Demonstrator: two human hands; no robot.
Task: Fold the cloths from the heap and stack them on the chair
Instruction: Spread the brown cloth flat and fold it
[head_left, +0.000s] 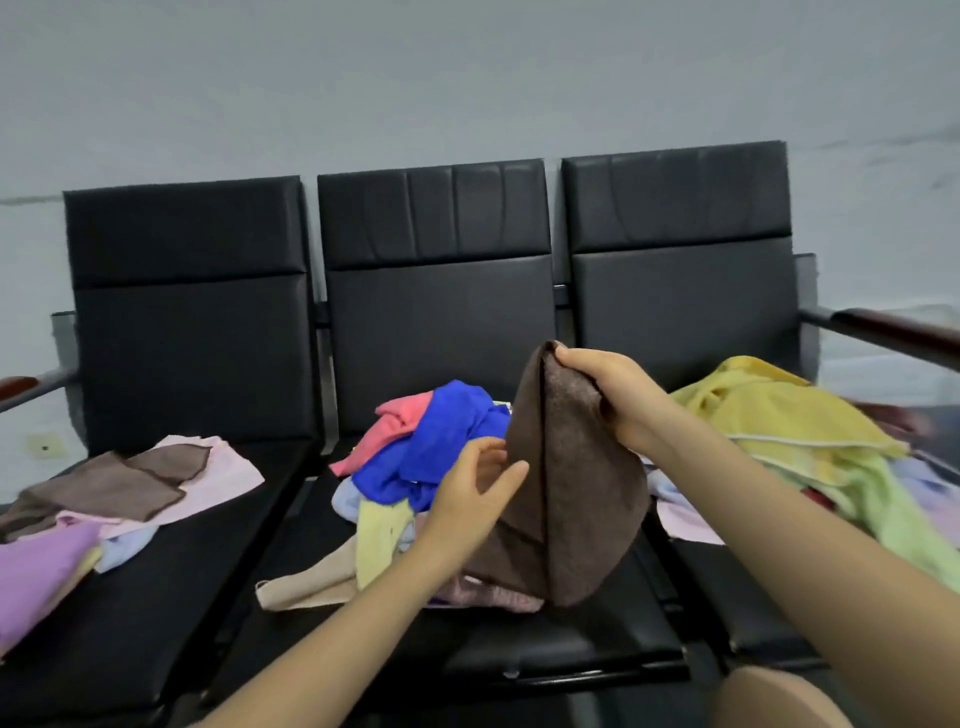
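While the right hand (618, 395) pinches the top corner of a dark brown cloth (566, 488) and holds it up above the middle seat, the cloth hangs down in a long folded shape, and its low end touches the heap (415, 467) under it. The fingers and thumb of this hand are curled tightly around the upper edge of the fabric. The left hand (478, 493) is at the left edge of the same cloth, at about its middle height; its fingers are nearly straight and spread, and the thumb reaches to the fabric, but I cannot tell if it really grips the edge or only touches it.

The heap lies on the middle chair (436, 291) of a row of three black chairs. In it are a blue cloth (436, 436), a coral pink cloth (395, 421), a pale green one and a beige one at the near side. On the left chair (192, 312) there are flat cloths: two brown pieces (119, 483) on a light pink one (218, 473), and a purple cloth (36, 571) nearer to the camera. On the right chair (680, 260) lies a big pile with a yellow towel (779, 410) on top and light green fabric below it.
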